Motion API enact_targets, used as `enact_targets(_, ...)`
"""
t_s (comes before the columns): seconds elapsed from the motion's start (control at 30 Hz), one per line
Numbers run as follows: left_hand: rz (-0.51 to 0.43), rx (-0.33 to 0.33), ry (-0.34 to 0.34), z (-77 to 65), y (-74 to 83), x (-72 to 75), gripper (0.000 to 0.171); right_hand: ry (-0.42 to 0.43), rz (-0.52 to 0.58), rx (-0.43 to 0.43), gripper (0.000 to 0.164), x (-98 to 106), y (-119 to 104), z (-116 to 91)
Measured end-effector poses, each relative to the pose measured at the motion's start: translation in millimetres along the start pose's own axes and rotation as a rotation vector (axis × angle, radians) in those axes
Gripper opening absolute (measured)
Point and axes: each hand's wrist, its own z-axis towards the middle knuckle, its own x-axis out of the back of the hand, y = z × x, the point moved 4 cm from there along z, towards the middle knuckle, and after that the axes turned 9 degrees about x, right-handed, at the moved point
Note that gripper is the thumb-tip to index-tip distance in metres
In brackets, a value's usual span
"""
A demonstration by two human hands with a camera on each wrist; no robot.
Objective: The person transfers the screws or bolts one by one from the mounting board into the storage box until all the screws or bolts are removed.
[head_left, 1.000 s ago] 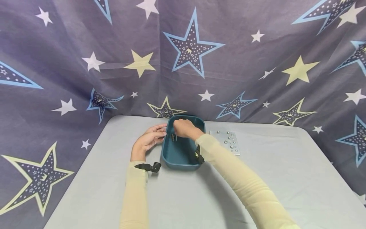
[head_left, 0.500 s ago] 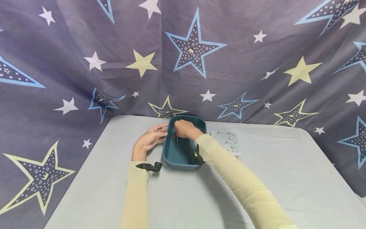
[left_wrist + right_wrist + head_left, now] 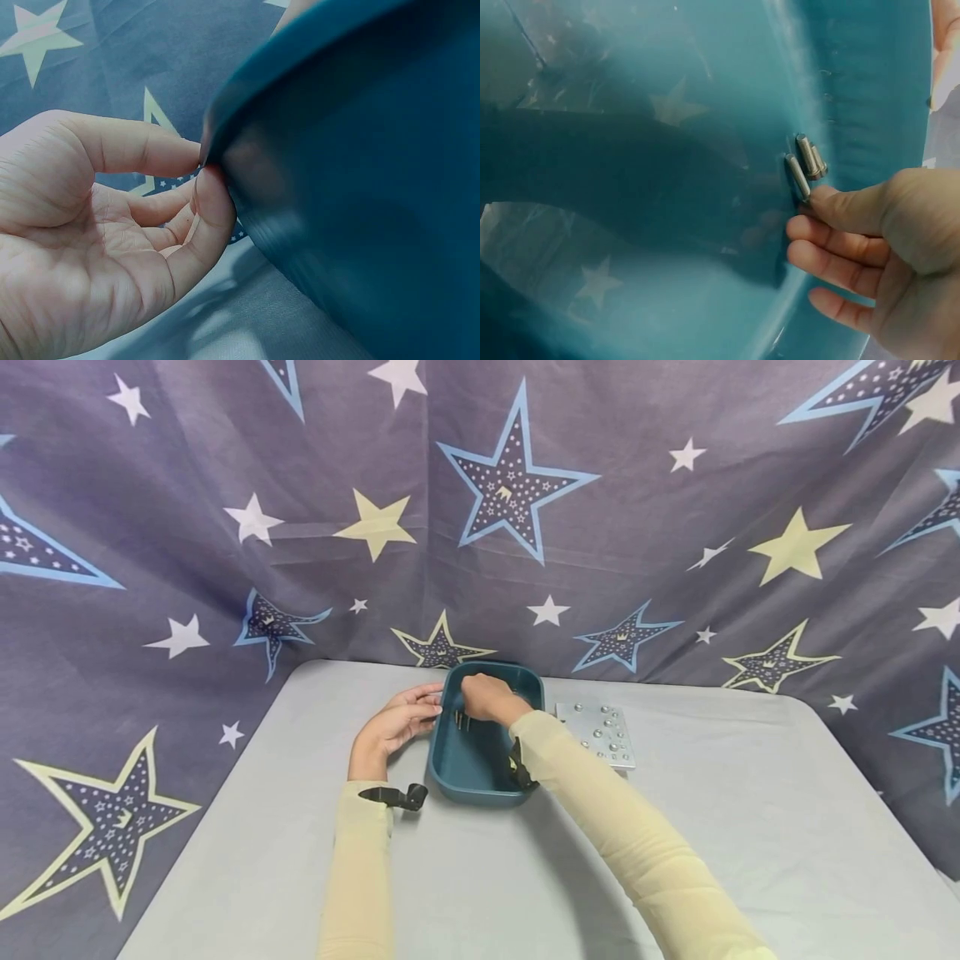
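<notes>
I count one left hand [image 3: 393, 725] and one right hand [image 3: 489, 697], two pale sleeves [image 3: 637, 835], and two black wrist mounts [image 3: 392, 797]. I make out one teal bin [image 3: 478, 770] and three metal bolts [image 3: 805, 155]. I also tally one metal plate [image 3: 587, 722] and one surface [image 3: 750, 827]. The plate's studs [image 3: 605, 710] number several, too small on my feed for an exact count.

No legible txt, nos. or brand labels anywhere.
</notes>
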Motion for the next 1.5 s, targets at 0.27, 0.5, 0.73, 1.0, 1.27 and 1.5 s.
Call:
enact_targets(0.27,0.004,-0.008,0.005,-0.4,1.4,0.7,0.062,0.016,-0.013,0.012,0.013,2.7,-2.5,0.7)
enact_targets(0.5,-0.005,-0.011,-0.008,2.1,0.4,2.6,0.063,0.018,-0.015,0.005,0.012,2.5,-4.1,1.3)
enact_targets(0.73,-0.012,-0.008,-0.002,2.1,0.4,1.3,0.062,0.026,-0.028,0.008,0.011,-1.1,-3.1,3.4)
enact_targets(1.0,-0.005,-0.008,-0.004,1.7,1.1,-0.5,0.062,0.043,-0.041,0.004,0.010,-4.1,-1.1,5.2)
enact_targets(1.27,0.002,-0.014,-0.010,1.8,0.7,0.1,0.061,0.020,-0.034,-0.005,0.013,-4.6,-0.6,6.2)
enact_targets(1.5,0.007,-0.008,-0.009,2.5,-1.2,0.8,0.060,0.017,-0.028,-0.008,0.016,-5.4,1.0,7.7)
